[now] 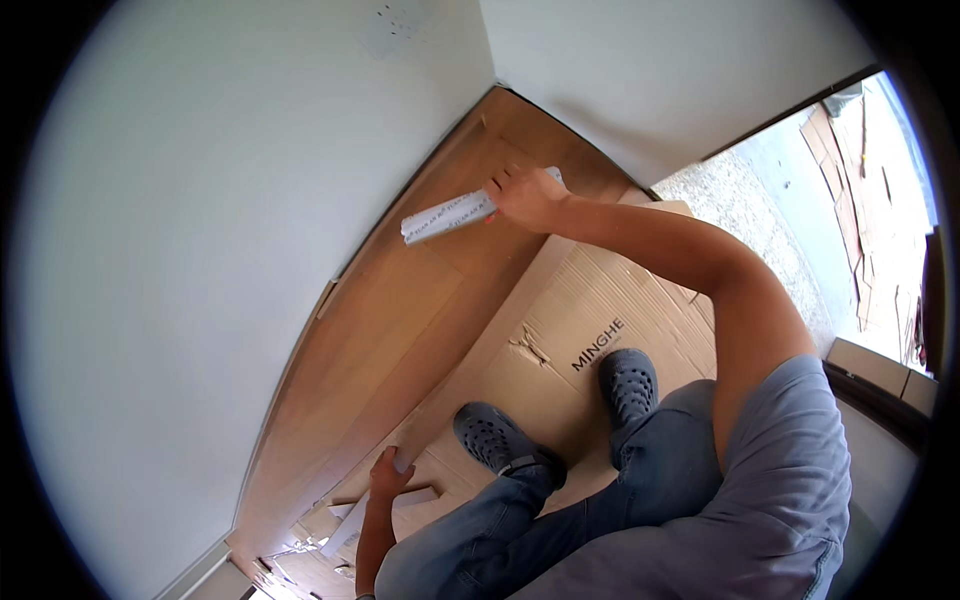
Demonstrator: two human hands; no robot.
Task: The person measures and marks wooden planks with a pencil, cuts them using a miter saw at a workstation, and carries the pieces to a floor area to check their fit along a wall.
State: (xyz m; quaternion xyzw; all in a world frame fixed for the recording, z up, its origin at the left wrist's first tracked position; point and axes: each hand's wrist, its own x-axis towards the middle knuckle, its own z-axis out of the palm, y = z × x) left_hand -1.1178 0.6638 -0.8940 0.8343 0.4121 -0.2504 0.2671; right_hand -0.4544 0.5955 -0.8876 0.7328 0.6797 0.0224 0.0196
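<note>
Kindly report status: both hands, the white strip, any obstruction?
Right hand gripping white strip. Left hand near cardboard, grip unclear. Strip over brown flooring. Grey shoes standing on cardboard.

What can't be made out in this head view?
Head view:
Middle of the white strip: covered by the right hand.
Whatever the left hand touches: too small to identify.
Scraps at lower left: small and washed out by glare.
Ground outside, far right: overexposed, cut off by picture edge.

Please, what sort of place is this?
Probably a room under renovation: flattened cardboard partly covers the wood-look floor beside a pale wall, and the right hand holds a white printed strip.
</note>
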